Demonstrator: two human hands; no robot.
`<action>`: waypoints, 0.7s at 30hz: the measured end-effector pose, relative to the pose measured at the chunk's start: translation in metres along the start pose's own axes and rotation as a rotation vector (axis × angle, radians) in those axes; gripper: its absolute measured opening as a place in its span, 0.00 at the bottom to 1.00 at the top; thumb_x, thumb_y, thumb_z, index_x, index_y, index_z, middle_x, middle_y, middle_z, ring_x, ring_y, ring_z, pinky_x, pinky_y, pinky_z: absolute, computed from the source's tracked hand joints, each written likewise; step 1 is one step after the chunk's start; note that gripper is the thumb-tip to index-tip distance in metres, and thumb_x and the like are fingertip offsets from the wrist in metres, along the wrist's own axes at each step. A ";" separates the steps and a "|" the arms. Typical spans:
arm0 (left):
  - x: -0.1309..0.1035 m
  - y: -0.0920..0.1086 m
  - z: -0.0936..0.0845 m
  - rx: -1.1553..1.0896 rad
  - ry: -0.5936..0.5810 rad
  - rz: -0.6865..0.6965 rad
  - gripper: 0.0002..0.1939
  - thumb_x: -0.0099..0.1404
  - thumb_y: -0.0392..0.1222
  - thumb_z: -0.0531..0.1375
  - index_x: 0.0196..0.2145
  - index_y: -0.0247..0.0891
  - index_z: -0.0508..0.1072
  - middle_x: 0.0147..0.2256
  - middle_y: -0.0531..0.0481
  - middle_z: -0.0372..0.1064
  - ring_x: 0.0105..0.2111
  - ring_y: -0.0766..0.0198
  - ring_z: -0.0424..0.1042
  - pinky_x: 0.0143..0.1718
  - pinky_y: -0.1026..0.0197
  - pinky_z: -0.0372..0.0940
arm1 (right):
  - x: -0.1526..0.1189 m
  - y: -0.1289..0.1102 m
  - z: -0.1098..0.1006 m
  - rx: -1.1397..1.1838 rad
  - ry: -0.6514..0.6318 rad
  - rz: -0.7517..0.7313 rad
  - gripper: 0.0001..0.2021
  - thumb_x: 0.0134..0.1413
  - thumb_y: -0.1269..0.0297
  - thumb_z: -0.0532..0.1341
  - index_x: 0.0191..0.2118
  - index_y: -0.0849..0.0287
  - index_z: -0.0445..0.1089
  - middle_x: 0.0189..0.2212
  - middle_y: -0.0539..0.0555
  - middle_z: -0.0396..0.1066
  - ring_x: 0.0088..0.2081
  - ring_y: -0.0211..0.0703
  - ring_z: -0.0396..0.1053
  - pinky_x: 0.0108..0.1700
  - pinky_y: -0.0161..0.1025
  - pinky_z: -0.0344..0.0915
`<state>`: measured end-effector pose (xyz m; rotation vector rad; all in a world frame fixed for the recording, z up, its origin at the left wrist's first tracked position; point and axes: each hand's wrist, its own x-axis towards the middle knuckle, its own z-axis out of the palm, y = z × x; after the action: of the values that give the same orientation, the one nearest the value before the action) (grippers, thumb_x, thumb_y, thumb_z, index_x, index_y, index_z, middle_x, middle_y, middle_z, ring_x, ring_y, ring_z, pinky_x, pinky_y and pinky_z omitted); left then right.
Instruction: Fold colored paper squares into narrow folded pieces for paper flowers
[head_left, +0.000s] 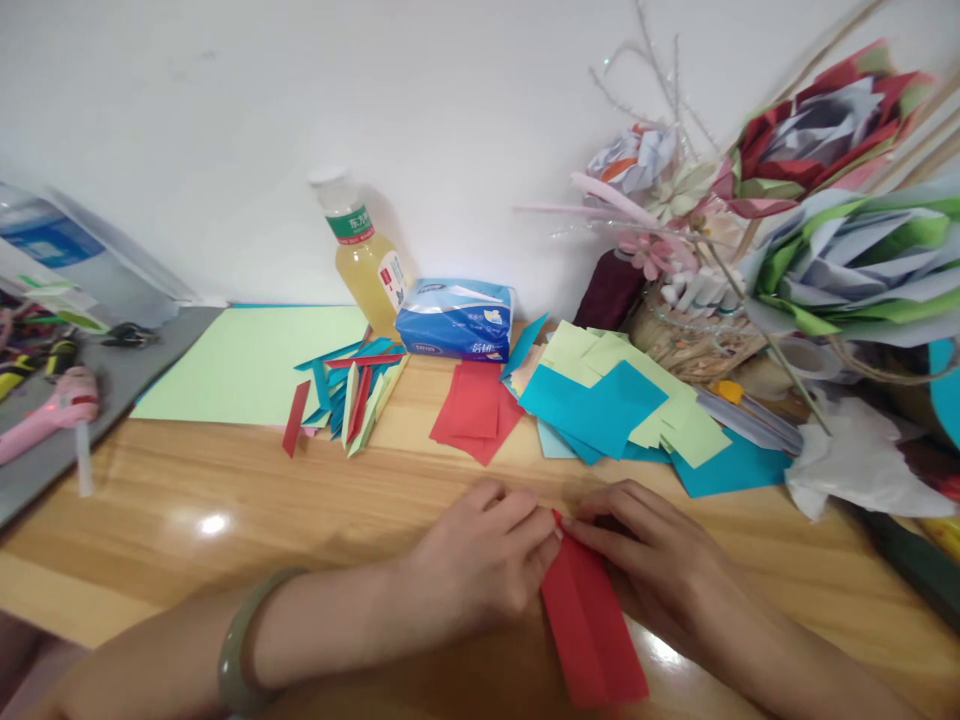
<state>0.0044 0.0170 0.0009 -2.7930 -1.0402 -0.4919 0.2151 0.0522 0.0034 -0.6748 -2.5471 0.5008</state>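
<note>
A creased strip of red paper (592,630) slants over the near part of the wooden table, its top end between my hands. My left hand (491,550) pinches that top end from the left, fingers curled. From the right, my right hand (645,540) grips the same end between thumb and fingers. Just beyond my hands lie flat red paper pieces (472,410). To their right, blue sheets (600,405) and pale green squares (694,425) overlap in a loose pile. Folded paper strips (349,395) in blue, red and green are heaped to the left.
Against the wall stand a bottle of yellow drink (367,265) and a blue tissue pack (457,322). Paper flowers (862,255) rise at the right, above crumpled white tissue (862,455). A pink glue gun (60,410) rests on a grey mat (45,470) at the left.
</note>
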 end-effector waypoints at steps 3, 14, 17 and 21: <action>0.001 0.001 -0.001 0.007 0.009 -0.003 0.06 0.67 0.33 0.52 0.34 0.34 0.69 0.29 0.51 0.65 0.31 0.62 0.61 0.31 0.58 0.56 | -0.008 0.002 -0.002 0.020 0.010 -0.009 0.11 0.55 0.76 0.55 0.43 0.58 0.66 0.36 0.56 0.67 0.38 0.43 0.65 0.37 0.42 0.65; 0.001 0.001 0.000 0.041 -0.006 0.019 0.06 0.67 0.34 0.52 0.35 0.33 0.68 0.28 0.51 0.64 0.31 0.62 0.61 0.32 0.59 0.56 | -0.003 0.001 -0.001 -0.258 -0.058 -0.014 0.19 0.54 0.73 0.56 0.52 0.56 0.64 0.50 0.59 0.66 0.50 0.53 0.60 0.47 0.55 0.62; -0.001 0.002 0.002 0.034 -0.005 -0.014 0.05 0.67 0.34 0.53 0.34 0.35 0.68 0.29 0.52 0.63 0.31 0.62 0.61 0.33 0.59 0.57 | -0.006 0.005 -0.005 -0.244 -0.017 -0.097 0.17 0.56 0.73 0.55 0.51 0.59 0.65 0.50 0.59 0.67 0.52 0.53 0.59 0.47 0.53 0.62; -0.003 -0.009 0.003 0.059 -0.011 -0.046 0.04 0.67 0.35 0.54 0.38 0.37 0.68 0.30 0.52 0.63 0.32 0.62 0.61 0.33 0.60 0.59 | -0.009 0.005 -0.019 -0.093 0.011 -0.088 0.14 0.55 0.76 0.54 0.45 0.55 0.67 0.48 0.56 0.68 0.50 0.48 0.61 0.46 0.48 0.64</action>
<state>-0.0025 0.0225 -0.0031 -2.7295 -1.1043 -0.4442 0.2334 0.0563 0.0141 -0.5927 -2.5896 0.3494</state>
